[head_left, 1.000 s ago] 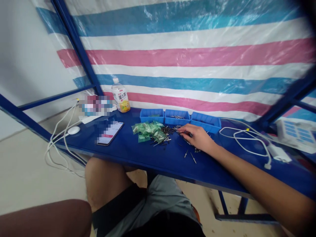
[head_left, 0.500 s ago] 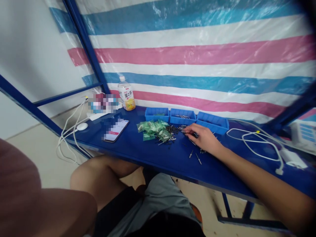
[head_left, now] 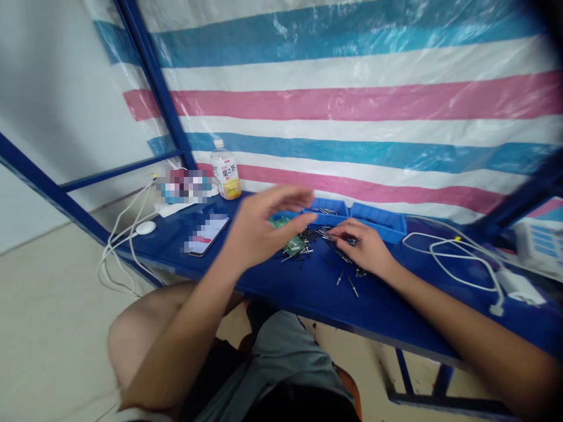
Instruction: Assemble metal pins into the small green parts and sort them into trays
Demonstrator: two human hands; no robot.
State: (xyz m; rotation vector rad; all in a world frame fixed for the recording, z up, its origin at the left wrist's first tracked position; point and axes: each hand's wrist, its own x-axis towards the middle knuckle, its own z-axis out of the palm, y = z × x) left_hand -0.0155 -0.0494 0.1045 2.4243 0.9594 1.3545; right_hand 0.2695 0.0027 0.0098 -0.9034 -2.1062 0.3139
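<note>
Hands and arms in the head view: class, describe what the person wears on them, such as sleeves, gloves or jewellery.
The left forearm and right forearm are bare to the picture's edge: no sleeves, watch or wristband. The left hand and right hand wear no gloves. The left hand is blurred, so a ring cannot be ruled out; none shows on the right.

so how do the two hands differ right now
The left hand is raised above the blue table, open and holding nothing; the right hand rests on the table. The left hand's fingers are spread; the right hand's curl onto small metal pins. Both are bare.
</note>
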